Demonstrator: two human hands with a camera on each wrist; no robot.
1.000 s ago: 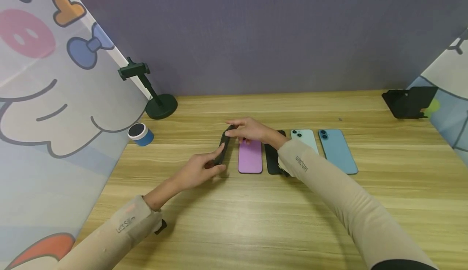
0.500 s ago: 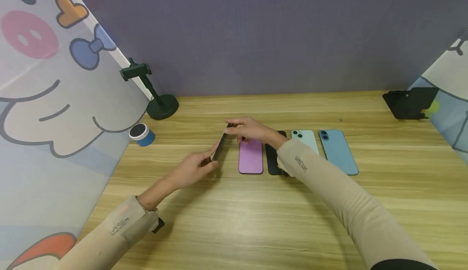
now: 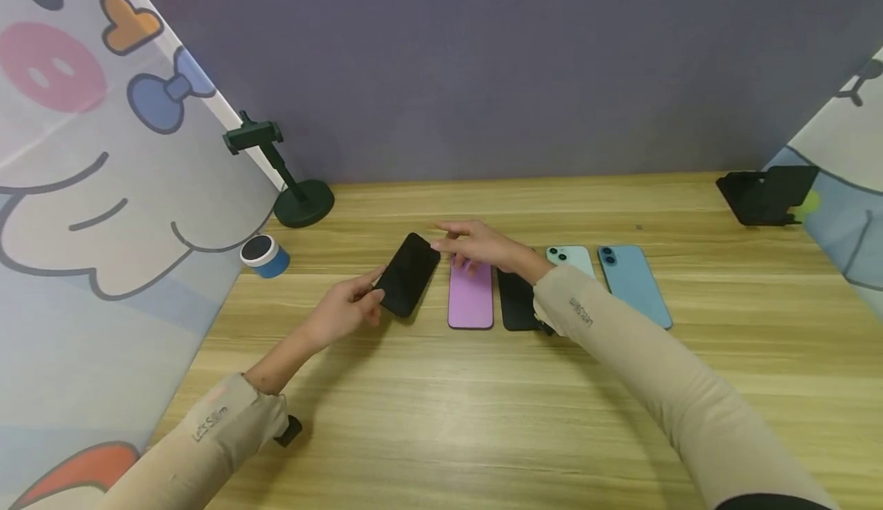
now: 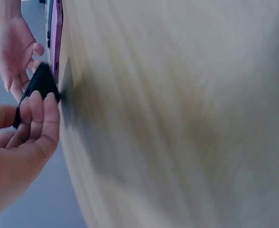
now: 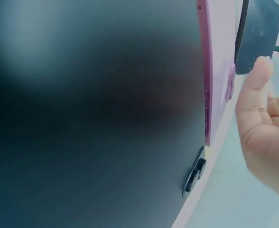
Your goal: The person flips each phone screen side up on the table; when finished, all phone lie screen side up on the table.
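My left hand (image 3: 345, 309) pinches a black smartphone (image 3: 410, 275) by its left edge, thumb over the front and fingers behind. The phone's dark screen faces up, and it is tilted over the table; in the left wrist view a shadow lies beside it. My right hand (image 3: 479, 245) hovers above the top of a purple phone (image 3: 471, 303), fingers extended. Its thumb is at the held phone's upper right corner; whether they touch I cannot tell. A black phone (image 3: 516, 303) lies partly under my right wrist, and its back fills much of the right wrist view (image 5: 82, 118).
A mint phone (image 3: 578, 258), partly behind the right sleeve, and a blue phone (image 3: 636, 286) lie back up to the right. A dark green phone stand (image 3: 300, 202) and a blue-white jar (image 3: 267, 257) stand at left. A folded black stand (image 3: 769, 197) sits at the far right.
The held phone was edge-on between both hands; it has turned so its screen now faces up. My left hand has drawn a little left. My right fingers have come off its top end.
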